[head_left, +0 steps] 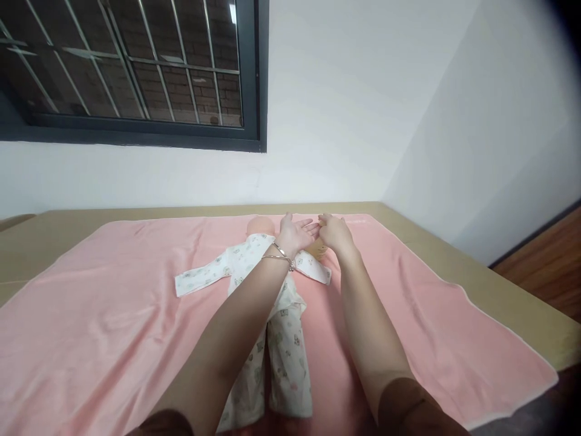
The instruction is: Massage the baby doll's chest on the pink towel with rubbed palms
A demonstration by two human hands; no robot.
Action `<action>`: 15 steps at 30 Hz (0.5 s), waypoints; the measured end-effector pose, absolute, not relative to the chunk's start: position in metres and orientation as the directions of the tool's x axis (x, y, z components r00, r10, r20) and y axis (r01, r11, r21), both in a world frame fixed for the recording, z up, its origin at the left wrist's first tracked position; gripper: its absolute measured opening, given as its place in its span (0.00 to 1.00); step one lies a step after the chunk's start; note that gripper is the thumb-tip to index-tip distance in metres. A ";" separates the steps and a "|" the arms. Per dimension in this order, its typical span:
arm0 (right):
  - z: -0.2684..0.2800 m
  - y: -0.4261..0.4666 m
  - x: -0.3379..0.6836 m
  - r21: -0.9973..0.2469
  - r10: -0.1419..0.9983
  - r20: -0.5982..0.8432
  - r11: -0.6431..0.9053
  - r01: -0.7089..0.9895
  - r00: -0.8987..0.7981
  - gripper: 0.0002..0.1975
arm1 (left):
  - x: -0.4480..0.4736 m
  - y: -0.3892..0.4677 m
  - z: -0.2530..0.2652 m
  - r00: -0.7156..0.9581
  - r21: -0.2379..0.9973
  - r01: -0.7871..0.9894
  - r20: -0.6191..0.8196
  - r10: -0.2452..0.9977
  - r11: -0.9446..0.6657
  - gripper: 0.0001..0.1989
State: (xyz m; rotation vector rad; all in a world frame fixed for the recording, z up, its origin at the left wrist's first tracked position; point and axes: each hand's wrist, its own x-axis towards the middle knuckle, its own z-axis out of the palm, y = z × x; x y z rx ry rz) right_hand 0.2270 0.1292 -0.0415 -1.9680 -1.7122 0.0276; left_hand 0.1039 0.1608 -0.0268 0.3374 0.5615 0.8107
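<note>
A baby doll (261, 226) lies on its back in a white printed long-sleeved top (245, 259) and matching trousers (290, 357). Its sleeves are spread to either side. Over the doll's right-hand shoulder is my left hand (296, 235), palm up with fingers stretched out and a bracelet on the wrist. Close beside its fingertips, my right hand (336, 233) has its fingers bent inward, and what they hold is mostly hidden. Just below both hands shows a yellowish object (318, 249), partly covered; whether it is in the right hand I cannot tell.
A pink blanket (136, 327) with some creases lies under the doll, on a beige padded surface (422, 242). Behind stands a white wall (327, 121) with a dark-framed, barred window (258, 79). Brown wood (544, 266) is at the right edge.
</note>
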 end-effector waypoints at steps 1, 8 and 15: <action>-0.040 0.128 0.228 -0.398 0.927 0.314 -0.065 0.915 0.203 0.27 | 0.102 0.160 -0.026 0.555 0.489 -0.585 -0.340 0.759 0.647 0.38; -0.043 0.123 0.199 -0.335 0.879 0.395 -0.132 0.933 0.267 0.26 | 0.056 0.133 -0.023 0.544 0.569 -0.555 -0.303 0.782 0.607 0.35; -0.059 0.094 0.106 -0.446 0.796 0.572 0.503 0.740 -0.196 0.26 | -0.010 0.091 -0.013 0.536 0.506 -0.668 -0.180 0.825 0.545 0.30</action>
